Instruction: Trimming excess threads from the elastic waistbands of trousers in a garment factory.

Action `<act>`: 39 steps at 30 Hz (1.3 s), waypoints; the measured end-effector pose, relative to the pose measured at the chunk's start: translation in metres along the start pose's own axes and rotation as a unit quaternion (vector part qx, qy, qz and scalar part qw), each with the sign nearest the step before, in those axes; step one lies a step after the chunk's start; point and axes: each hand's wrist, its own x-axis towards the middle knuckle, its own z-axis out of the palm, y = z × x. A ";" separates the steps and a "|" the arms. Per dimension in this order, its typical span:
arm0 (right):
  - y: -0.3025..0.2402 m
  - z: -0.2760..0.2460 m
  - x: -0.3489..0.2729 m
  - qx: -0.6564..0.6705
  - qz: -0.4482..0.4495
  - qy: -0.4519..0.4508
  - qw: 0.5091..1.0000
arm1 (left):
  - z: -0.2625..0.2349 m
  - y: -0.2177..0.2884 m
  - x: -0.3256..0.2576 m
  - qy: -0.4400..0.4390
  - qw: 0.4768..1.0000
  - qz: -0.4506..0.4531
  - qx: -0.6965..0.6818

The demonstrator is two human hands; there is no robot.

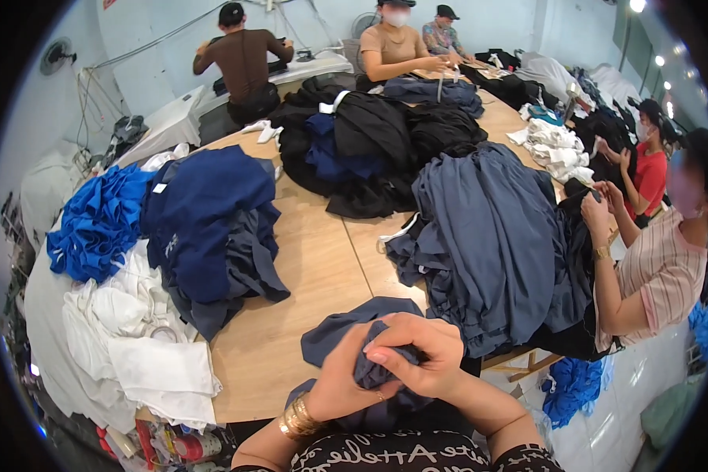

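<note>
A dark grey-blue garment (352,324) is bunched up between my two hands at the near edge of the table. My left hand (342,377), with gold bangles on its wrist, closes round the cloth from the left. On the other side my right hand (421,354) pinches a gathered fold, thumb and fingers nearly together. Part of the garment lies flat on the tabletop beyond my hands, and more hangs toward my lap. What exactly the fingertips pinch is too small to make out.
A large grey-blue garment pile (488,236) rises to the right. Black garments (346,134) are heaped ahead; navy (204,212), bright blue (102,224) and white cloth (161,370) lie left. A co-worker (657,275) handles dark cloth at right; several others work farther off.
</note>
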 end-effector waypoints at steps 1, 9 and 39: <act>-0.004 -0.001 0.000 0.028 0.025 -0.002 0.999 | -0.001 0.004 -0.001 0.038 0.999 0.005 0.003; -0.001 0.017 0.001 0.129 0.141 -0.007 0.982 | 0.028 -0.048 -0.014 0.192 0.978 -0.068 -0.045; 0.243 0.029 -0.043 -0.341 0.240 -0.198 0.887 | -0.008 -0.118 -0.063 0.127 0.845 -0.276 -0.441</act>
